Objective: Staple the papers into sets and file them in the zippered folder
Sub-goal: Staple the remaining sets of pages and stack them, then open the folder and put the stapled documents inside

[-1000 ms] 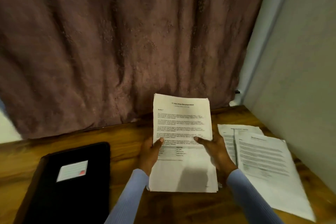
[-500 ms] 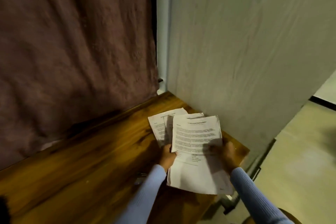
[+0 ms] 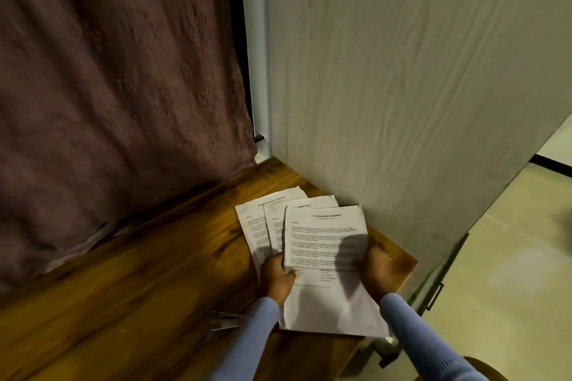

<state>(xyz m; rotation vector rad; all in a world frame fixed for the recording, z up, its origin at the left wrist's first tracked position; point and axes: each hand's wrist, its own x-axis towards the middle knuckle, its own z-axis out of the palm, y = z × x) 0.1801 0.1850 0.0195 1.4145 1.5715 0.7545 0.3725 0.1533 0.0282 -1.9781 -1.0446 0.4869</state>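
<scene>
A printed paper set (image 3: 325,244) lies low over the right end of the wooden table (image 3: 139,281), overlapping two other paper sets (image 3: 266,216) fanned out beneath it. My left hand (image 3: 277,277) grips its left edge, thumb on top. My right hand (image 3: 376,269) grips its right edge. A grey metal object, perhaps the stapler (image 3: 226,320), shows partly beside my left sleeve. The zippered folder is out of view.
A brown curtain (image 3: 117,102) hangs behind the table. A pale wood-grain panel (image 3: 402,86) stands against the table's right side. Beyond the table's right edge is light floor (image 3: 510,272). A round dark seat edge (image 3: 476,368) shows at the bottom right.
My view swung right, so the black folder left the frame. Both hands carried the paper set right and lowered it onto the other sets near the panel.
</scene>
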